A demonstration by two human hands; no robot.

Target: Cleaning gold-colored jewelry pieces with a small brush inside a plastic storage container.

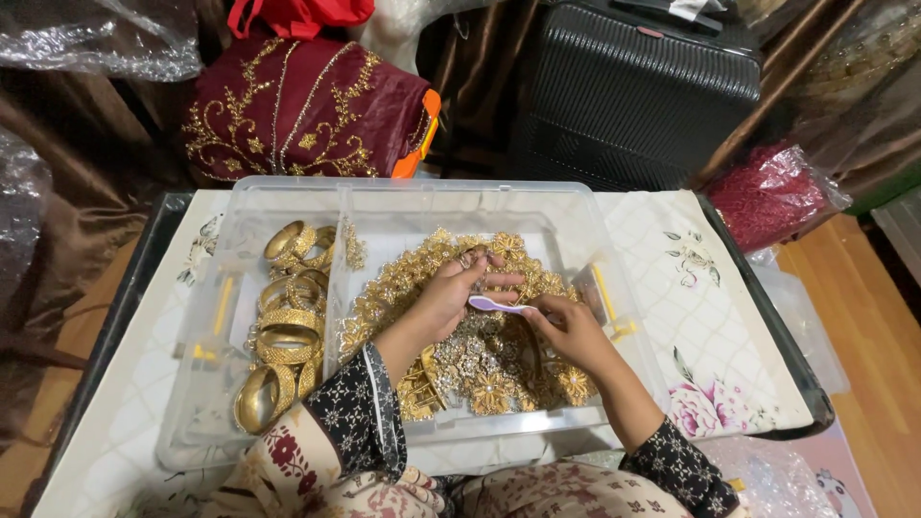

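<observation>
Head view: hands (508,307) on pale purple brush (499,305) over gold flower ornaments (413,278).

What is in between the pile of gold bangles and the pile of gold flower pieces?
In the head view, a clear plastic divider wall of the box stands between the gold bangles and the gold flower pieces.

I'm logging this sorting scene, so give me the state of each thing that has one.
Clear plastic box: open, no lid on it.
Gold bangles: piled in the box's left compartment.
Gold ornaments: heaped in the right compartment.
Left hand: closed on a gold ornament.
Right hand: gripping a small lilac brush.
Black suitcase: shut.
</observation>
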